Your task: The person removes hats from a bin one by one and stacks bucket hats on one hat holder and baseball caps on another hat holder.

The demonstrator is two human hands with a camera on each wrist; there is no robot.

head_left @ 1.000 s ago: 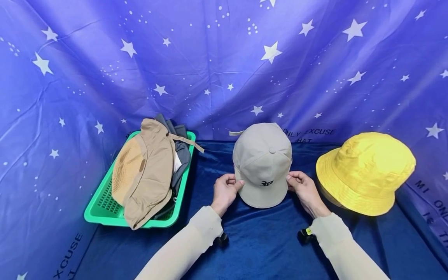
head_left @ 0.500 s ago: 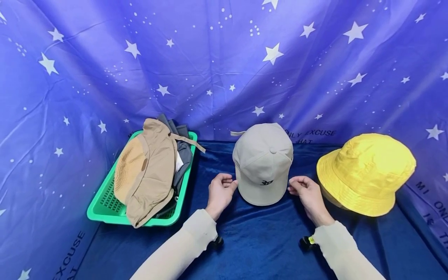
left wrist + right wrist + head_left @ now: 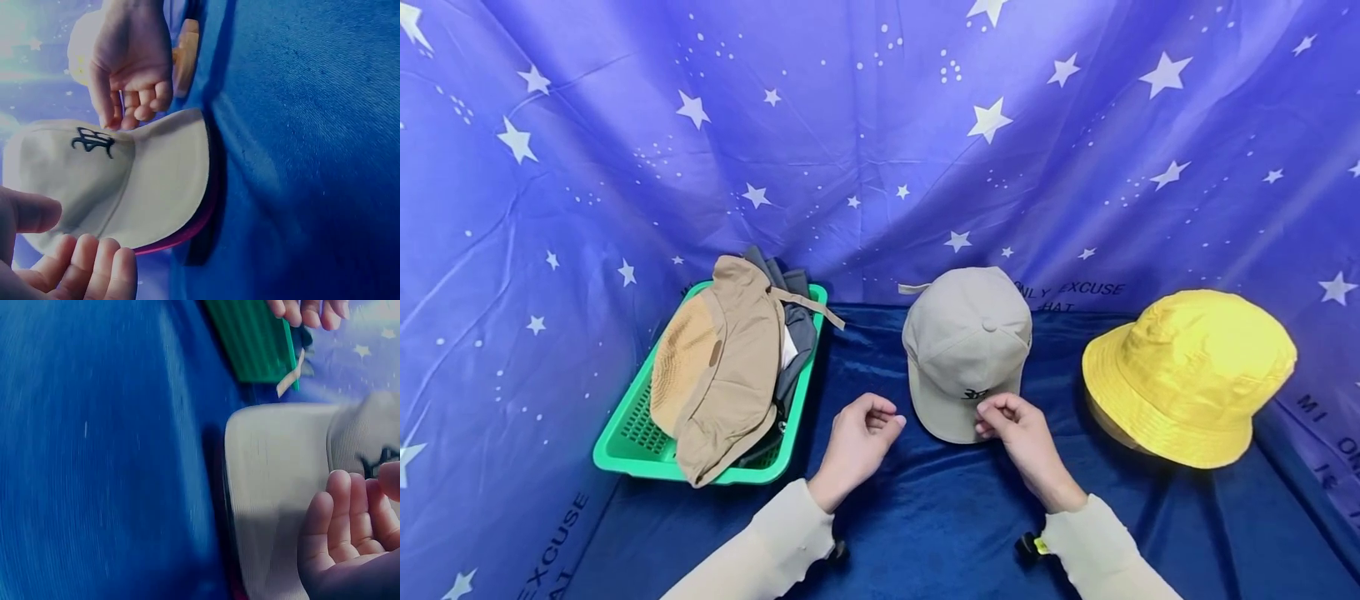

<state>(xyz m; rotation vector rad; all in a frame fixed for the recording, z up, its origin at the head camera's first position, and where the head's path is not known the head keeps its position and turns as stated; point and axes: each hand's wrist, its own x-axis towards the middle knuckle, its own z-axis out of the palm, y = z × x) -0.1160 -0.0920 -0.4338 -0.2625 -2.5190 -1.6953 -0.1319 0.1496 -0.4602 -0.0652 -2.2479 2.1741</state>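
The left hand [image 3: 855, 442] curls loosely, thumb apart from the fingers, just beside the gray cap [image 3: 966, 342]. The right hand [image 3: 1026, 442] has thumb and forefinger nearly together by the cap's brim [image 3: 938, 410]; I can't tell whether they touch it. Past the right fingers sits a yellow hat [image 3: 1198, 371].

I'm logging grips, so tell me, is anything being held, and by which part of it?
Nothing is held. The left hand is apart from the cap; the right hand is at its front, though whether it touches can't be told.
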